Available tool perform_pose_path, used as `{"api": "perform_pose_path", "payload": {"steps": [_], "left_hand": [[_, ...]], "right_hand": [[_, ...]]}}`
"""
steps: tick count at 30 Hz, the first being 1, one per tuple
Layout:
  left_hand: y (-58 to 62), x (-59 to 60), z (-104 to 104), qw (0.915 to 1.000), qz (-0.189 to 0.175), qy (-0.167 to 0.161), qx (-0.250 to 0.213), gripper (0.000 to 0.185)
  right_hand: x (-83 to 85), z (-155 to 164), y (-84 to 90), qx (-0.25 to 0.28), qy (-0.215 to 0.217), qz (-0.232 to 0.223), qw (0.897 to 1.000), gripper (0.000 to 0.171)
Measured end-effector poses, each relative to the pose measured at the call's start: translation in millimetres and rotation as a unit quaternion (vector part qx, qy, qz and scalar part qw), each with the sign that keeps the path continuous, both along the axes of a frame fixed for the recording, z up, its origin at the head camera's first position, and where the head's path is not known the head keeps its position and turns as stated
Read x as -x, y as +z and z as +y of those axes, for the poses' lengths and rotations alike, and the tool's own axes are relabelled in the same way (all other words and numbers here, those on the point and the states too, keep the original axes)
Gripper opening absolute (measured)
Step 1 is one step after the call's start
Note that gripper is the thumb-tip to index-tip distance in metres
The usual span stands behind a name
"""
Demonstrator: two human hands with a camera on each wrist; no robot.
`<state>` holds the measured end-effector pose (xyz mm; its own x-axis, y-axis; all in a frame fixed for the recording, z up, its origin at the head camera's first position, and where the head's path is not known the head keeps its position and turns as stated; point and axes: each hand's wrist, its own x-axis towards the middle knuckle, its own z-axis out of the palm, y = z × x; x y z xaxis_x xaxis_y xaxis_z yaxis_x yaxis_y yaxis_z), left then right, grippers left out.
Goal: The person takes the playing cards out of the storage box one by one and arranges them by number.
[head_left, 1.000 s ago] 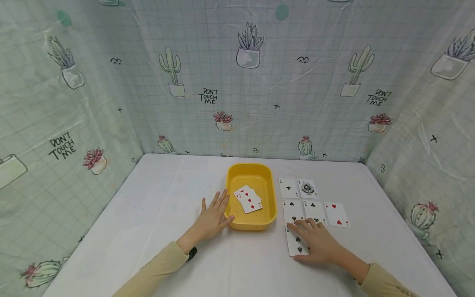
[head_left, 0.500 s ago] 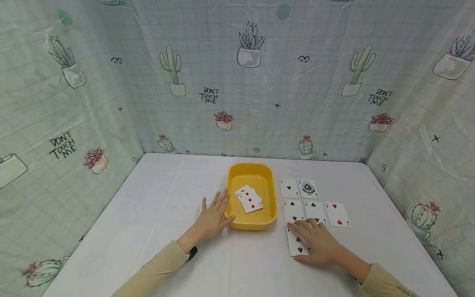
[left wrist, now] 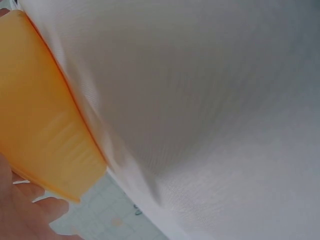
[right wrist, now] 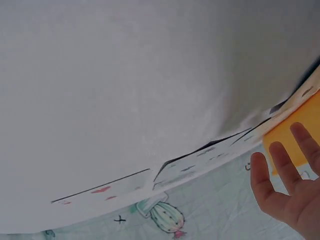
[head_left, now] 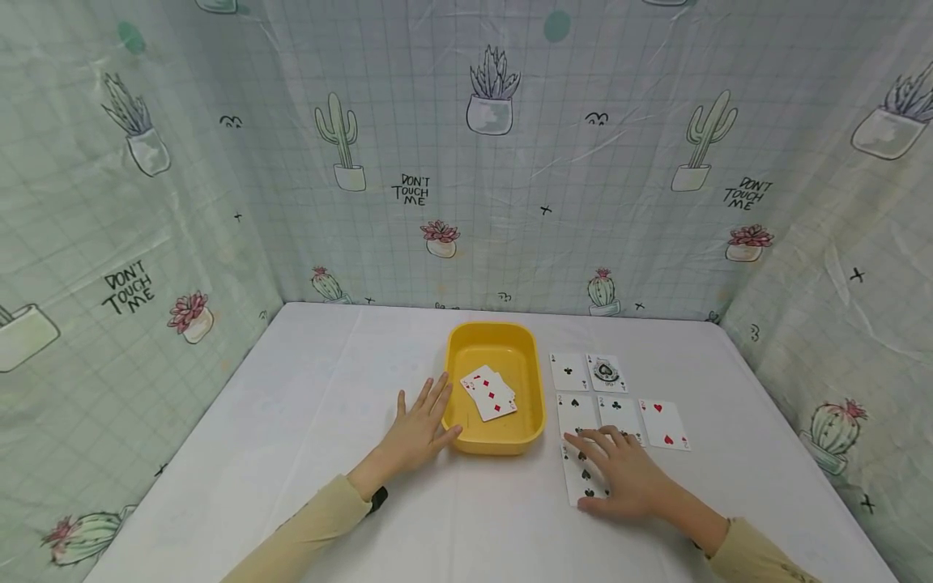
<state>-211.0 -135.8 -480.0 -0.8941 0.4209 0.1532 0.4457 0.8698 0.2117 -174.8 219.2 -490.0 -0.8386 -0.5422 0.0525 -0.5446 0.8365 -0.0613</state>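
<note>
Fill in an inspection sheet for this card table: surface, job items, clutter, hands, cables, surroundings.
Surface: white-covered table, faint creases.
Job items: yellow tray holding overlapping cards; to its right, two aces, three twos and a partly covered spade card.
Clutter: nothing seen.
Hands: left hand spread, fingers at the tray's left edge; right hand over the spade card, contact unclear; dark item by the left wrist, unidentifiable.
Cables: nothing seen.
Surroundings: plant-printed sheeting behind the table and at both sides.
</note>
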Motion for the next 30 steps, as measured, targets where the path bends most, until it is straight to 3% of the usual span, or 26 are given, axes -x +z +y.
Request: {"api": "perform_pose_path", "payload": {"steps": [11,22,30], "left_hand": [[4.6,-0.3,1.6,1.0,-0.007,0.003,-0.002,0.072],[5.1,-0.8,1.5,0.9999,-0.009,0.008,0.003,0.073],[4.0,-1.9,1.4,0.9999,-0.008,0.005,0.007,0.074]], "right_hand": [[23.0,-9.0,19.9,0.029,0.03,0.074,0.996,0.083],[41.4,-33.8,45.9,0.054,0.034,0.079,0.995,0.077],[51.7,-54.8,51.1,0.058,0.05,0.083,0.994,0.074]]}}
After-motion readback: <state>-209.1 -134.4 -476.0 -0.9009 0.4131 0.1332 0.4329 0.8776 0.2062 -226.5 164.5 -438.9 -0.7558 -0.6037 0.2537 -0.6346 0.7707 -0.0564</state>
